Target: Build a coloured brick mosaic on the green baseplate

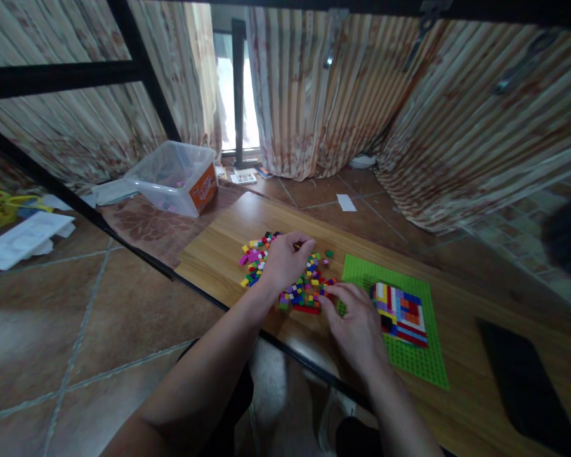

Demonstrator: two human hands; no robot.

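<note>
A loose pile of small colourful toy bricks (309,279) lies on the wooden table. My left hand (285,261) is over the pile with its fingers curled in and thumb and forefinger together; anything between them is too small to make out. At the pile's right edge, my right hand (356,320) has its thumb and forefinger brought close together among the bricks, and what they pinch cannot be told. Just beyond that hand is a green baseplate (421,371), which bears a flat, multicoloured brick build (402,312), partly hidden by the fingers.
A black phone-like slab (523,381) lies at the right of the wooden table (219,247). On the floor behind stands a clear plastic box (171,181) with an orange label. A black metal frame (76,197) crosses the left side. White packaging (23,238) is on the floor.
</note>
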